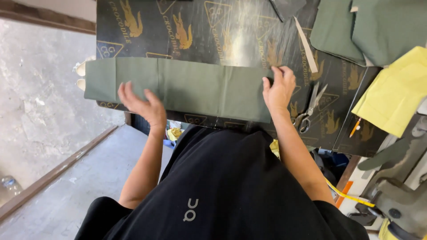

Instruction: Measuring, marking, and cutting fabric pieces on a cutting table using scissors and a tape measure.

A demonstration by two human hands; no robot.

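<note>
I see bright, even daylight; a white glare patch sits on the glossy black patterned worktop (231,40) above the long folded olive-green cloth strip (187,86). Shadows stay soft. Edges bow slightly, and fingertips near that cloth blur faintly.

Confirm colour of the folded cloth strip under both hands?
Olive green, plain, no pattern: the folded cloth strip under the left hand and right hand. Head view.

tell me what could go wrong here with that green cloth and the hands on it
The folded green cloth hangs past the table's left edge, so it might slide off if the left hand lifts. The scissors lie close beside the right hand; a sideways sweep could knock them or nick a finger.
</note>
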